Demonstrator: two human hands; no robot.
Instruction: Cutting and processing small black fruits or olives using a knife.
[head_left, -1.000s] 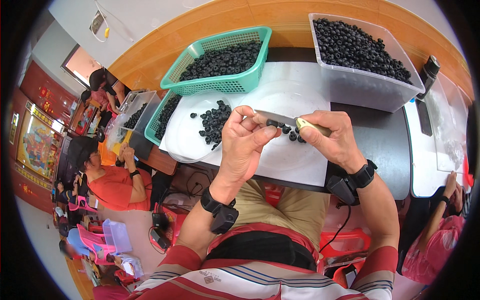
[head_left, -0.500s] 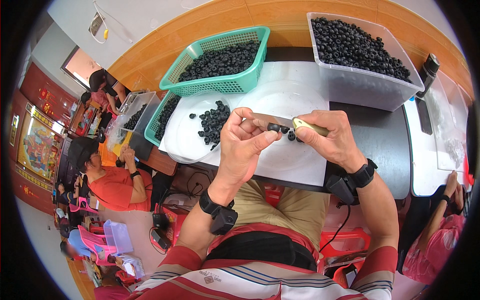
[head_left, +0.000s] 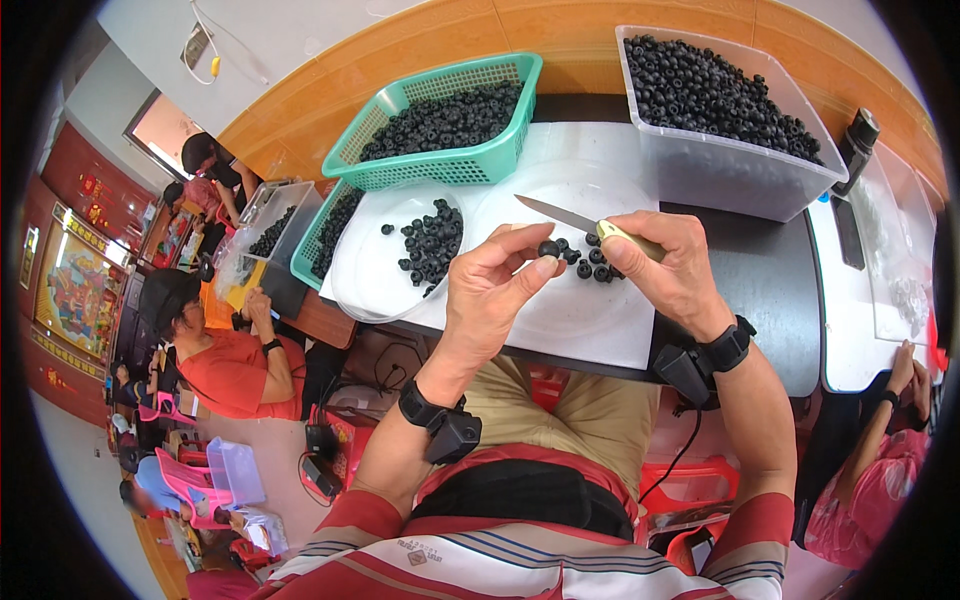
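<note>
My left hand (head_left: 492,290) pinches a small round black rubber-looking piece (head_left: 548,248) between thumb and fingertips. In my right hand (head_left: 672,268) is a knife (head_left: 568,218) with a pale yellow handle, its blade pointing up and left, apart from the held piece. Between and beyond my hands, several similar black pieces (head_left: 598,257) lie on a clear round plate (head_left: 590,325) over white sheeting. Left of my left hand, another clear round dish (head_left: 352,275) carries a larger heap of black pieces (head_left: 436,240). My fingers partly cover the held piece.
A green mesh basket (head_left: 440,175) and a translucent bin (head_left: 730,165), both full of black pieces, stand at the back. Right of them are a dark bottle (head_left: 857,145) and a phone (head_left: 848,232). A person in orange (head_left: 240,365) sits at left; another person's arm shows at right.
The knife blade has moved away from the held piece, up and to the right. My hands have drawn slightly apart, showing more black pieces on the plate.
</note>
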